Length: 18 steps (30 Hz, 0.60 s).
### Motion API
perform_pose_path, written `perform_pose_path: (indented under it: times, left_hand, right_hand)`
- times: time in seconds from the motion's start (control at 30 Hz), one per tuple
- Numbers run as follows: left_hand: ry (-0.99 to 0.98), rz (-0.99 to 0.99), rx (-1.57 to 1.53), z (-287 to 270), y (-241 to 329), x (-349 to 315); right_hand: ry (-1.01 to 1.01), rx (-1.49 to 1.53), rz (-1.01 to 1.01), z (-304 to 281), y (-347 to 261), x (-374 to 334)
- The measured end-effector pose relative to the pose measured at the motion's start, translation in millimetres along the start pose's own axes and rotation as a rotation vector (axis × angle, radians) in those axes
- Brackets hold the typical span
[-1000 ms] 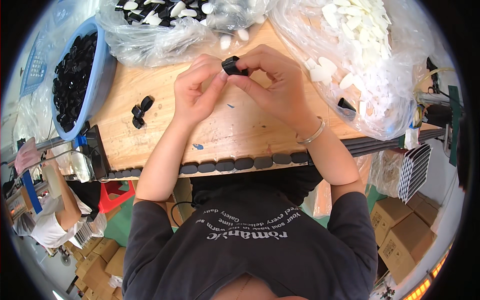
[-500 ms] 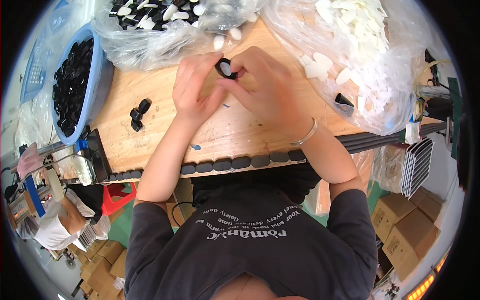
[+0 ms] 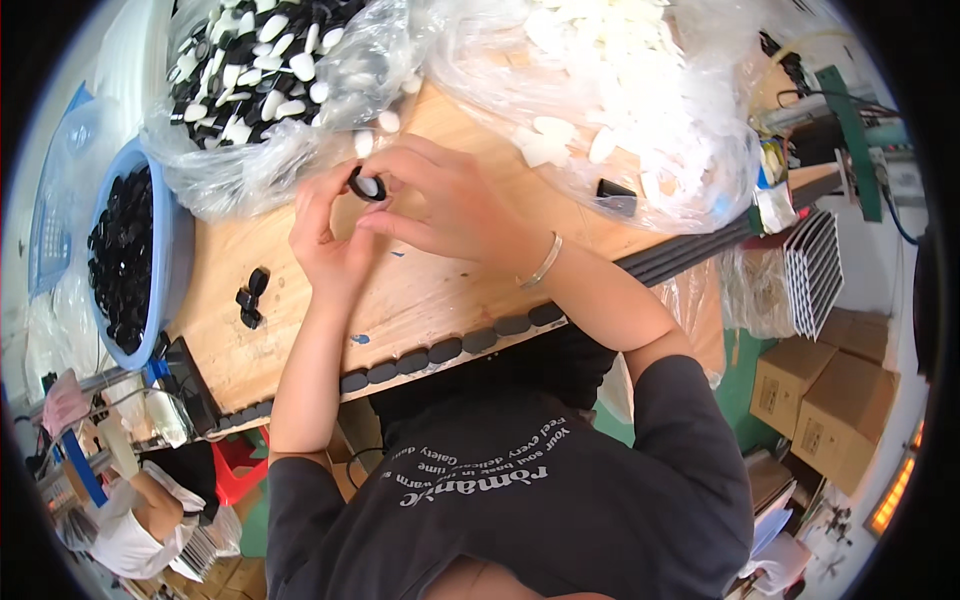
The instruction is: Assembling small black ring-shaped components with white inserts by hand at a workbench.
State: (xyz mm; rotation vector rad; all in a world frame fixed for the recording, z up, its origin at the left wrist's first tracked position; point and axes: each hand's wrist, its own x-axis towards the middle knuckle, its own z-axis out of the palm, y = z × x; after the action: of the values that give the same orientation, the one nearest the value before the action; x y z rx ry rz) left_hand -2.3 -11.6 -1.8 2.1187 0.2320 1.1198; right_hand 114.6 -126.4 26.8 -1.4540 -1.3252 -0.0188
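Over the wooden table, near its middle, we are holding a small black ring-like piece with something pale showing inside its rim. Our right hand is pinching it between bent fingers, while our left hand is curling loosely with its fingertips against the other side; how firmly the left is gripping, we cannot tell.

We are relying on a very small hold, so the likeliest trouble is a slip: should the fingertips part unevenly, the glossy-looking rim could twist out and drop. It might come to rest by the two white pieces lying just beyond the right hand, or among the three loose black pieces to the left — easily mistaken for one of them. Our fingers are also hiding part of the rim, and we are not seeing whether the pale part is sitting flat; pressing on one side could leave it crooked.

Around us, other hazards are waiting. The left forearm is lying near those three pieces, and a careless sweep could scatter them. To the right, the clear bag is spreading across the tabletop; the bracelet could snag its film if the arm swings outward.
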Motion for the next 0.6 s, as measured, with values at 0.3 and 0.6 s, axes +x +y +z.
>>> perform_pose_path:
  times: [0.3,0.6]
  left_hand:
    - [0.02,-0.307,-0.256,-4,-2,-9]
    - [-0.1,-0.149,-0.24,6,3,-9]
  right_hand:
    - [0.302,-0.469,0.522,-155,19,-39]
    - [-0.117,-0.897,0.586,-212,63,-86]
